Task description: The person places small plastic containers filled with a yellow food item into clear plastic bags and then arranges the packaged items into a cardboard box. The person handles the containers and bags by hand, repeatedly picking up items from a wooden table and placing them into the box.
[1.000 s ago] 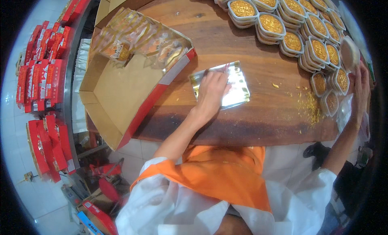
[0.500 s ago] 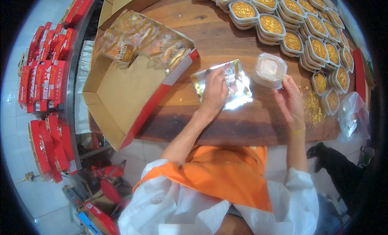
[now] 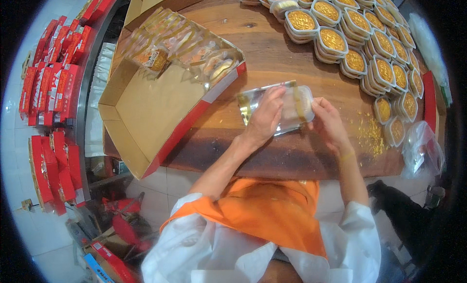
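Observation:
A silver and clear packet with gold bands point(image 3: 247, 99) lies near the middle of the wooden table. My left hand point(image 3: 266, 115) is closed on it, the fingers over its upper face. From its right end a clear plastic mooncake tray point(image 3: 305, 104) sticks out, bottom up, and a gold band of the packet crosses over the tray. My right hand point(image 3: 329, 123) pinches the tray's right edge between thumb and fingers. The mooncake beneath the tray is mostly hidden.
Stacked mooncakes in clear trays point(image 3: 332, 39) crowd the far right. Left of my hands stands an open cardboard box point(image 3: 146, 105) with several bagged mooncakes point(image 3: 158, 59). Yellow crumbs point(image 3: 370, 132) and a clear plastic bag point(image 3: 422, 146) lie at right. Red boxes point(image 3: 46, 95) are stacked far left.
My right hand has moved left with the tray, from beside the packet to its right end, and the tray is now partly inside. My left hand has shifted slightly on the packet.

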`<state>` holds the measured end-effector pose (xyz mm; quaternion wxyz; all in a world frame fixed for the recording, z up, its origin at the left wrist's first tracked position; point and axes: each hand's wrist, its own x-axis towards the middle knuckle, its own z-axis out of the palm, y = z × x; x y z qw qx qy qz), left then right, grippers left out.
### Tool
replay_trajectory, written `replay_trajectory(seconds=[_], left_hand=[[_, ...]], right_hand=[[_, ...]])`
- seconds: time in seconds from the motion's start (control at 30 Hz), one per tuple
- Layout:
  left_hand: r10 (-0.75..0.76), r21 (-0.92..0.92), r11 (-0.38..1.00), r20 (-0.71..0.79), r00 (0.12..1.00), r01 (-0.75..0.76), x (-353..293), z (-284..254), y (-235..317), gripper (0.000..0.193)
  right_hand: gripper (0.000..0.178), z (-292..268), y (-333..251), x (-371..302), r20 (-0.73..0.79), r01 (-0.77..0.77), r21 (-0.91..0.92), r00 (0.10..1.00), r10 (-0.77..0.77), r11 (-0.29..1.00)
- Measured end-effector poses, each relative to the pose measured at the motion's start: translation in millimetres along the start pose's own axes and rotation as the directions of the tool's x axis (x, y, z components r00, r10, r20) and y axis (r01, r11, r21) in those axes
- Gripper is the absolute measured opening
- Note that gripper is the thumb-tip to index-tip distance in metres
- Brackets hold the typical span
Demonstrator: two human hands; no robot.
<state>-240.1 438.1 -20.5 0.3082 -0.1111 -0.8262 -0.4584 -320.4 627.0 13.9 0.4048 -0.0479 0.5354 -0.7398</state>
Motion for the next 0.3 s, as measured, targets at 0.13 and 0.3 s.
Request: replay_trajectory(seconds=[0.13,0.3], left_hand=[[-0.25,-0.411,0.88,0.027,0.968,0.239,6,-24,20,0.008],[-0.332,-0.849,0.343,0.291,0.897,0.402,20,-41,40,0.012]], right_hand=[[0.026,39,-34,-35,0.326,0.512,-0.811,0.797,-0.508,0.284],[0.042,49,-60,-49,0.522,0.577,-0.815,0.69,-0.502,-0.053]])
